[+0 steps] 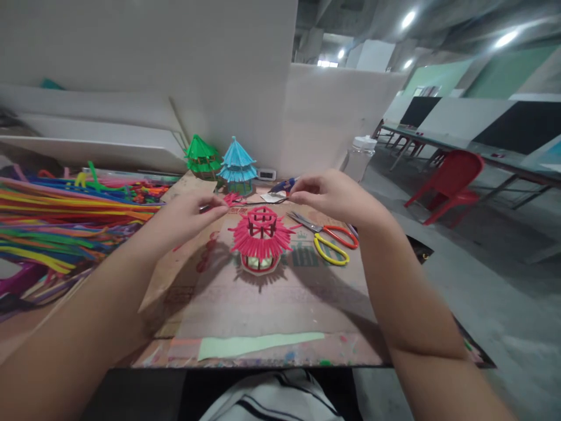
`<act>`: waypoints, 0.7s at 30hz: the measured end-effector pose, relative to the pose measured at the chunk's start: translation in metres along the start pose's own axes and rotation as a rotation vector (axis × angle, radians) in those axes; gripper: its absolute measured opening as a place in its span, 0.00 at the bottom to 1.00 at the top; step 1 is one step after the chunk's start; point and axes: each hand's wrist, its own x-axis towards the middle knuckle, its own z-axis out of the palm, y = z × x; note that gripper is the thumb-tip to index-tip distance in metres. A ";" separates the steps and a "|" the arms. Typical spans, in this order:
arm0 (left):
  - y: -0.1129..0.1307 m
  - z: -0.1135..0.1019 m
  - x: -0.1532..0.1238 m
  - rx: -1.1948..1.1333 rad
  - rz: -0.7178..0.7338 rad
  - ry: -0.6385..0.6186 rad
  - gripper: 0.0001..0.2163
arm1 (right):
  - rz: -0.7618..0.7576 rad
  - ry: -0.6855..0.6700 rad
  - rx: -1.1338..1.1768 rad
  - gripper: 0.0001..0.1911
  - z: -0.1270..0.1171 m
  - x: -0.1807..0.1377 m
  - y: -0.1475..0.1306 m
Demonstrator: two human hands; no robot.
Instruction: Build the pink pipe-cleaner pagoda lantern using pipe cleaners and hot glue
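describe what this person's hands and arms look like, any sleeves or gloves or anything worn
The left hand and right hand are both bare: no gloves show. The forearms are uncovered too, with no sleeve, watch or bracelet in sight. Below, in the lap area, white cloth with dark stripes shows.
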 end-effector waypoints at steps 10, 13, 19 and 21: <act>0.078 0.003 0.026 0.177 0.499 0.021 0.15 | -0.027 -0.292 0.302 0.08 0.029 0.010 0.043; 0.070 0.008 0.025 0.135 0.461 0.055 0.14 | -0.015 -0.296 0.422 0.11 0.035 0.014 0.053; 0.061 0.018 0.023 0.143 0.480 0.017 0.14 | -0.062 -0.388 0.525 0.09 0.049 0.019 0.054; 0.061 0.021 0.024 0.155 0.509 0.023 0.14 | -0.051 -0.411 0.522 0.10 0.052 0.019 0.054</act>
